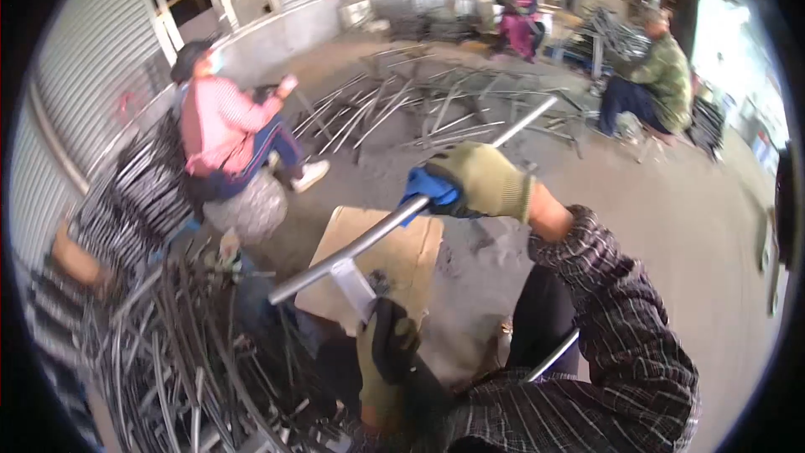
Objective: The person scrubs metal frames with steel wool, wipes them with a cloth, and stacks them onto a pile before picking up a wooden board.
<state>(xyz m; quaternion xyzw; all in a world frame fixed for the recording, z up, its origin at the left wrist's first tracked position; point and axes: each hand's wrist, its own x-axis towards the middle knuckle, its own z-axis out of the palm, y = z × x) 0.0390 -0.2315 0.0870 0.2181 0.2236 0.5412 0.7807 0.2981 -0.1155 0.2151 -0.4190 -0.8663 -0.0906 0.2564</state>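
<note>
A long grey metal tube (pixel 369 239) runs slantwise in front of me, with a short flat metal bar (pixel 353 285) joined to it near its lower left end. My right hand (pixel 482 180), in a tan and dark work glove, is closed round the tube with a blue cloth (pixel 432 189) pressed between glove and metal. Below, my left hand (pixel 387 352), gloved too, grips the lower end of the flat bar. A flattened piece of cardboard (pixel 402 264) lies on the floor under the tube. Another length of metal tube (pixel 553 356) shows beside my leg.
A heap of thin metal frames (pixel 184 361) fills the lower left. Many metal tubes (pixel 394 109) lie scattered on the floor ahead. A person in a pink top (pixel 231 122) sits at left; a person in camouflage (pixel 667 71) and another in pink (pixel 520 17) sit farther off.
</note>
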